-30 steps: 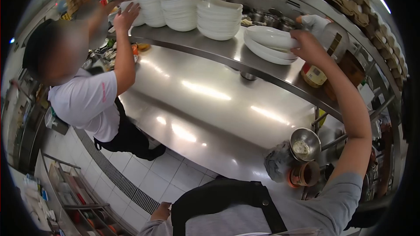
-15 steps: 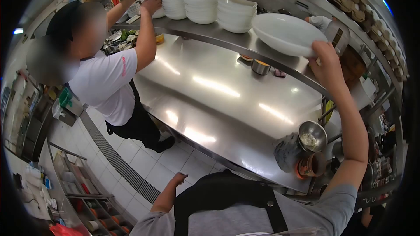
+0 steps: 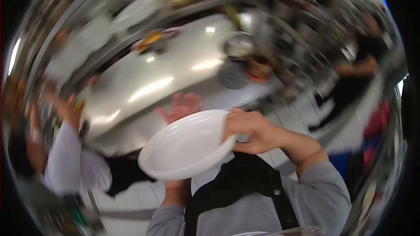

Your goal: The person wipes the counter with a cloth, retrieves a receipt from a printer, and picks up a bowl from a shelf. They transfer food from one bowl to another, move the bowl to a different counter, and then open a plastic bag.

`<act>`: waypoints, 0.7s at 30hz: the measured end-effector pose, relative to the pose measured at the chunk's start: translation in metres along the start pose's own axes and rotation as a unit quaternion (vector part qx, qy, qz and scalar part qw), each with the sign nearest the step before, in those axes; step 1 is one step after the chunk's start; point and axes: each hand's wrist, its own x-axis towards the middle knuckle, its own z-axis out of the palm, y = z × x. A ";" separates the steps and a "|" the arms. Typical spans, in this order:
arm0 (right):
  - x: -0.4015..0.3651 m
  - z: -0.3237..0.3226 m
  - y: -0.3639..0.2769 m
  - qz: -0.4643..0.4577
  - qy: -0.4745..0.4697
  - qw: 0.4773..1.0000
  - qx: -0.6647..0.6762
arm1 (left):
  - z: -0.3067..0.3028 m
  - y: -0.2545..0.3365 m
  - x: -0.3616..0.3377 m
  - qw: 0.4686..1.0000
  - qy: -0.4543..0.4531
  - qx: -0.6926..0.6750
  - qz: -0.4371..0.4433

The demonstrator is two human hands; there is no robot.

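Note:
A white oval dish [image 3: 186, 146] is held in front of my chest, tilted. My right hand [image 3: 251, 131] grips its right rim. Behind the far side of the dish, my left hand [image 3: 180, 107] shows with its fingers spread; its palm and wrist are hidden by the dish, so contact cannot be made out. Beyond both hands lies the steel table [image 3: 153, 85].
On the table are a metal bowl [image 3: 239, 45], a grey bag-like item [image 3: 233, 74] and an orange-brown container [image 3: 259, 67]. A shelf above holds another white dish [image 3: 138, 12]. A co-worker [image 3: 65, 157] stands left, another person [image 3: 361, 67] right.
The dish has come down from the shelf to my chest in my right hand. My left hand has risen from my side to behind the dish. The view has turned right and blurred.

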 end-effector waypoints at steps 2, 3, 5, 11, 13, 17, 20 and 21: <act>-0.042 -0.015 -0.023 0.028 0.030 0.999 0.005 | -0.001 -0.052 0.012 0.990 -0.061 -0.111 -0.057; -0.067 -0.024 -0.033 0.046 0.075 0.996 -0.023 | 0.003 -0.084 0.011 0.972 -0.095 -0.198 -0.084; -0.127 -0.044 -0.046 0.091 0.165 0.980 -0.058 | -0.012 -0.145 0.011 0.981 -0.083 -0.143 -0.105; -0.302 -0.044 -0.092 0.265 0.395 0.876 -0.083 | -0.005 -0.330 -0.031 0.900 0.295 0.042 -0.318; -0.366 -0.040 -0.111 0.286 0.460 0.837 -0.074 | -0.033 -0.393 -0.046 0.898 0.173 0.081 -0.396; -0.503 -0.059 -0.198 0.351 0.532 0.759 -0.131 | 0.031 -0.557 -0.100 0.833 0.156 0.057 -0.527; -0.604 -0.065 -0.245 0.363 0.603 0.656 -0.272 | 0.116 -0.673 -0.140 0.760 0.186 0.009 -0.623; -0.638 -0.067 -0.262 0.366 0.633 0.603 -0.318 | 0.133 -0.707 -0.155 0.733 0.190 0.007 -0.653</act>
